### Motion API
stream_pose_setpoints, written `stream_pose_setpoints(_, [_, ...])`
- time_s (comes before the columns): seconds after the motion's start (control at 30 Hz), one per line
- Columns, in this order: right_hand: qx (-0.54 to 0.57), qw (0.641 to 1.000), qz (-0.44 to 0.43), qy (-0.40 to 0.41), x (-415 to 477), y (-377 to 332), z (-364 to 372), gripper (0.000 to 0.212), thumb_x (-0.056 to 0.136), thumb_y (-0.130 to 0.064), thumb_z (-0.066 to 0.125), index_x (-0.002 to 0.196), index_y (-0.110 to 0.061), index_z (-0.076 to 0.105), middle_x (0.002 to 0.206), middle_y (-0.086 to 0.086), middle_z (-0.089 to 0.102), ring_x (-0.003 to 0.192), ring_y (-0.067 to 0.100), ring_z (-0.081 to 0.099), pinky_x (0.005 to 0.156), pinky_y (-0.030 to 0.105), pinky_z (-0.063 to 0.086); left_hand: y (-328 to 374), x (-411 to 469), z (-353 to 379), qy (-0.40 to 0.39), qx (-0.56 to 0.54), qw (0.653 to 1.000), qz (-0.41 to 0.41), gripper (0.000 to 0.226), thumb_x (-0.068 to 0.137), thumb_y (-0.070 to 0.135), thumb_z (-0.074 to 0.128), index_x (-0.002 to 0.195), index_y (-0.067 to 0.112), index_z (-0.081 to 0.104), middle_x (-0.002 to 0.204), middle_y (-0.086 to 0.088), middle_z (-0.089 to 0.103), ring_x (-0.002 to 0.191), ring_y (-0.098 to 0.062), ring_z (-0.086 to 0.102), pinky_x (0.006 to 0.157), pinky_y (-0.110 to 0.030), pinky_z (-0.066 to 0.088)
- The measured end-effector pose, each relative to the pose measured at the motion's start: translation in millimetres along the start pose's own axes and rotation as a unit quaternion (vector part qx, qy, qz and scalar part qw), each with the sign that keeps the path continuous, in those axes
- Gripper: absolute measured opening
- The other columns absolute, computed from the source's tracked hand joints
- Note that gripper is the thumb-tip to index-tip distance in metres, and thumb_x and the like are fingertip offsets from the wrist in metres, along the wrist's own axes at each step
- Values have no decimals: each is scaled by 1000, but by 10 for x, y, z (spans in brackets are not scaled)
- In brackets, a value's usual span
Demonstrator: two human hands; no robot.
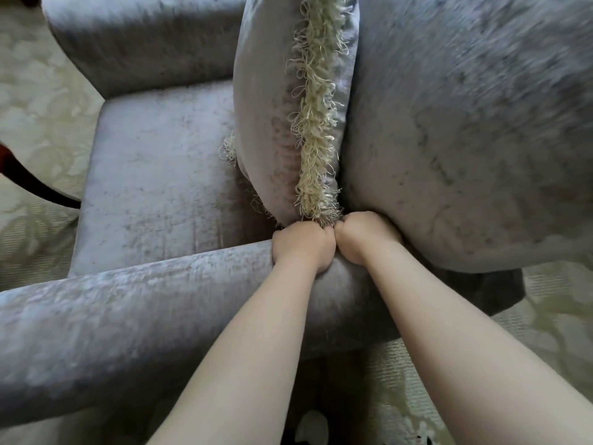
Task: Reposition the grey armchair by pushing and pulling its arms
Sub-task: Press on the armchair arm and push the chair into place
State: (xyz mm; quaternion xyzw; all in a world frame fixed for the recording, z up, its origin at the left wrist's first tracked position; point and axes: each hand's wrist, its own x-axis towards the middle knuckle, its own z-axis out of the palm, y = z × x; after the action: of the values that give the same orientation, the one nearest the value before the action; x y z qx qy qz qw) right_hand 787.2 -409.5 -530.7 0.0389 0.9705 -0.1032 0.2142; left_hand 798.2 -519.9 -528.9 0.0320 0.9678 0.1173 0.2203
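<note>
Atop near armchair arm (160, 316), left hand (301, 250) and right hand (362, 240) grip; fingers (322, 234) curled over edge, tips hidden.

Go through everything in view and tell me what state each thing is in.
Grey armchair: standing on the carpet.
Near arm: gripped at its back end by both hands.
Fringed cushion: on edge on the seat, against the backrest.
Left hand: fingers curled over the near arm.
Right hand: curled over the near arm, touching the left hand.
</note>
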Motion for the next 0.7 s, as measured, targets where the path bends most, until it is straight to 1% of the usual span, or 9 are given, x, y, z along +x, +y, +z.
stream_pose_setpoints(0.03, [2,1000,1,14,-29,-7,-6,37,87,-31,37,102,-12,66,112,13,64,99,31,60,69,28,40,5,-2,-5,-6,-4,1000,-2,52,97,34,19,112,8,61,118,-15,61,105,-32,55,79,-36,35])
stream_pose_setpoints(0.1, [2,1000,-1,20,-74,-33,-37,38,87,-31,38,103,-12,66,113,13,64,99,31,60,68,28,38,9,-5,-27,-22,-8,1000,-11,53,97,33,18,117,7,59,124,-16,57,109,-32,53,84,-37,37])
stream_pose_setpoints(0.17, [-10,1000,-7,1,-114,-42,-72,40,88,-30,36,106,-10,65,117,14,63,103,31,59,70,27,38,22,-30,-51,-42,-9,999,-20,50,97,29,20,122,5,56,129,-17,54,113,-33,51,89,-39,37])
stream_pose_setpoints(0.23, [-28,999,-14,-9,-170,-47,-87,41,90,-30,35,111,-9,64,120,14,61,106,31,57,72,27,38,34,-75,-64,-52,-1,998,-18,48,96,25,22,123,5,55,131,-18,53,114,-33,50,90,-39,37])
stream_pose_setpoints(0.3, [-36,999,-18,-8,-232,-54,-71,41,90,-30,36,111,-9,64,119,14,62,105,30,58,71,26,38,9,-115,-51,-56,11,998,-7,46,95,23,23,123,5,55,130,-17,52,114,-33,50,90,-40,37])
stream_pose_setpoints(0.43, [-25,1000,-3,12,-247,-79,-44,38,87,-30,40,107,-10,65,115,13,63,101,31,60,67,26,38,-40,-126,-4,-33,39,998,25,43,93,20,25,114,8,60,123,-15,57,108,-33,52,80,-38,34])
stream_pose_setpoints(0.53, [1,999,9,44,-184,-82,-3,38,85,-30,40,103,-10,67,112,13,65,98,31,61,65,26,36,-61,-52,38,-5,45,998,38,42,93,19,25,109,9,62,119,-14,60,106,-33,54,82,-40,34])
stream_pose_setpoints(0.6, [-8,998,-16,55,-155,-83,27,39,86,-28,37,103,-10,67,113,12,65,101,30,61,67,28,37,-88,-14,70,-1,53,998,38,42,94,22,24,108,10,62,117,-13,61,105,-32,54,82,-41,34])
stream_pose_setpoints(0.7, [-32,998,-45,42,-126,-76,45,40,89,-25,34,108,-12,67,116,10,64,104,28,60,71,29,39,-111,22,116,-5,66,997,43,43,94,24,23,106,13,63,116,-10,62,105,-30,54,80,-40,34])
